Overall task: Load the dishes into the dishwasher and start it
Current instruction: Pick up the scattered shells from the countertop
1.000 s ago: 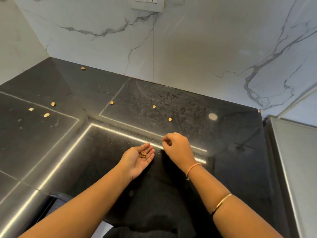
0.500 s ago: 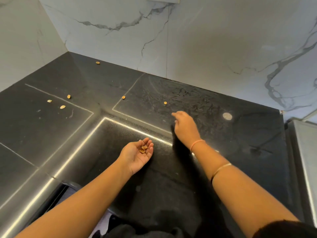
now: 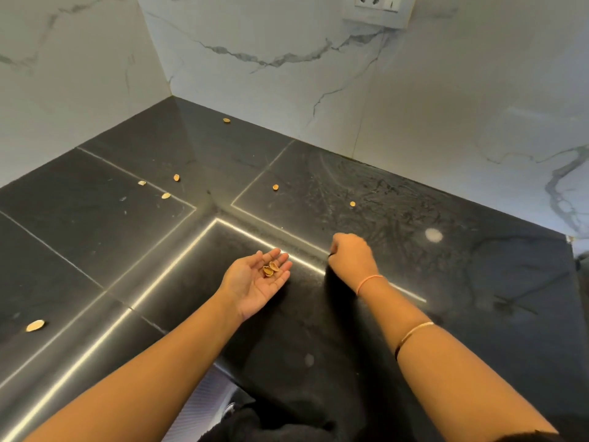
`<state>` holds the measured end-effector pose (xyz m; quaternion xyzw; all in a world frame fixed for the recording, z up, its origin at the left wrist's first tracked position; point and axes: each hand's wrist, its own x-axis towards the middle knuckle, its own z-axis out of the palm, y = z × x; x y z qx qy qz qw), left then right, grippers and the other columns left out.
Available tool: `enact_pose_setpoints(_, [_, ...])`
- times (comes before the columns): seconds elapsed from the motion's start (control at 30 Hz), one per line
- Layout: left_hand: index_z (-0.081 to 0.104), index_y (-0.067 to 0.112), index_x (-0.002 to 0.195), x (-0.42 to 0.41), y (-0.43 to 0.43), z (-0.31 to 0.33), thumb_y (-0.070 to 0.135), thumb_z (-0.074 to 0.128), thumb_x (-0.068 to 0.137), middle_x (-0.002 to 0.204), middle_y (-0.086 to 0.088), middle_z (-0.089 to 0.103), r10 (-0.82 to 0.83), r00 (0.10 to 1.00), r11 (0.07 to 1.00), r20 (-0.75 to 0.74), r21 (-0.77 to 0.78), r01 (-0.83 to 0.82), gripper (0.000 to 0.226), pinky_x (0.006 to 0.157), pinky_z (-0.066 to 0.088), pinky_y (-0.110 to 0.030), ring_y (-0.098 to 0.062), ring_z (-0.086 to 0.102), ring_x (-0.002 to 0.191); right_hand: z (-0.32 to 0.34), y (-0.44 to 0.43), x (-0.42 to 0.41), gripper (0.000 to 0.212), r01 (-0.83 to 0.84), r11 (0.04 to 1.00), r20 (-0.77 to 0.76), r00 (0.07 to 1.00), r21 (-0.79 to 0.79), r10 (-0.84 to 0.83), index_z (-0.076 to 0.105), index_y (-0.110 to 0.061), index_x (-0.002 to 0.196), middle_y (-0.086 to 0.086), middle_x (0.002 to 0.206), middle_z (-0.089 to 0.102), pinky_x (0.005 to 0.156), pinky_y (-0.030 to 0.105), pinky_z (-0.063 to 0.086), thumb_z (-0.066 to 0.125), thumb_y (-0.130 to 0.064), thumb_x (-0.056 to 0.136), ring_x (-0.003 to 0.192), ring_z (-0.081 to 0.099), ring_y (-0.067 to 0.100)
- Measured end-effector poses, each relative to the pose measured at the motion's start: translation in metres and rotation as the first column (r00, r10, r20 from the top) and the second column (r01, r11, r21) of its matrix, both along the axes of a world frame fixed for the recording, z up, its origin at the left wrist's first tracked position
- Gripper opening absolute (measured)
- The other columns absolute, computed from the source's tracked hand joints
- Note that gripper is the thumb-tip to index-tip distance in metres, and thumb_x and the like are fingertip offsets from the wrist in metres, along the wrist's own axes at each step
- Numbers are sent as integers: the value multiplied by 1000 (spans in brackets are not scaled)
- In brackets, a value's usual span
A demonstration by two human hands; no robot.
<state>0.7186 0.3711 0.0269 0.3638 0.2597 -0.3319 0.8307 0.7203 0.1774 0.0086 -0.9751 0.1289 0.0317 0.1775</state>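
No dishes or dishwasher are in view. My left hand [image 3: 255, 282] lies palm up over the black countertop [image 3: 446, 314], fingers relaxed, with two brown nut shells [image 3: 271, 269] resting in the palm. My right hand [image 3: 352, 256] sits just to its right with the back of the hand up and the fingers curled down against the counter. Its fingertips are hidden. The shell that lay at that spot no longer shows on the counter.
Several loose shells lie on the counter: one [image 3: 352, 204] beyond my right hand, one [image 3: 275, 187] further left, a cluster [image 3: 165, 195] at mid left, one [image 3: 226, 120] near the corner, one [image 3: 35, 325] at the near left. Marble walls [image 3: 446, 106] close the back and left.
My right hand reached forward over a shell on the counter, then drew back with curled fingers; that shell is gone from the surface. My left hand stayed palm up.
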Motion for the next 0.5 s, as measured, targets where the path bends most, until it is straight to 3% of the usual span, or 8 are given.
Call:
enact_pose_setpoints(0.07, [57,1,110,4,8,-1,20,33,101,114,-17,60,3,1000,1000,-6,12,-3,32,101,40,-40,-30,55,110,5,29,-1,10,-7,971,44,999,240,-4,64,-8,84,6,89,65,68,24,38,58,-5,77,88,60,25])
enact_pose_setpoints(0.13, [57,1,112,8,14,-3,20,33,101,114,-17,61,-7,1000,1000,-6,15,7,33,99,43,-39,-29,59,105,16,59,-3,11,-58,880,85,996,471,21,65,-12,82,1,80,64,64,19,40,62,-5,74,78,60,17])
enact_pose_setpoints(0.23, [59,0,110,16,23,-3,19,32,101,102,-16,68,-13,1000,1000,-3,2,13,35,81,55,-33,-23,68,85,28,93,-2,11,-146,725,80,989,673,125,66,-17,83,1,83,70,71,21,53,68,-8,77,78,66,12])
enact_pose_setpoints(0.3, [58,-1,112,23,27,-2,17,32,101,100,-15,68,12,1000,1000,-19,-5,-12,34,80,56,-31,-21,67,85,27,98,8,10,-174,723,109,985,668,136,67,-17,86,1,83,69,75,24,54,69,-11,79,76,65,10])
enact_pose_setpoints(0.37, [57,-2,113,30,32,0,15,32,101,105,-16,63,36,999,999,-40,-13,-36,33,91,49,-35,-24,61,94,21,88,28,11,-146,806,199,979,573,36,70,-11,92,5,89,68,82,28,50,65,-9,82,80,62,13])
enact_pose_setpoints(0.43, [58,-2,106,37,39,1,13,33,101,104,-15,61,47,998,999,-46,-2,-47,30,93,44,-36,-24,59,96,14,64,50,22,-74,913,256,966,400,-34,69,-7,104,12,107,63,92,27,41,55,-4,86,98,59,21])
enact_pose_setpoints(0.5, [59,-1,105,41,45,2,12,34,100,104,-14,62,43,998,999,-35,13,-43,29,92,44,-35,-24,59,98,7,36,67,37,10,971,208,976,238,-61,60,-4,122,18,131,49,104,30,32,46,1,88,122,46,30])
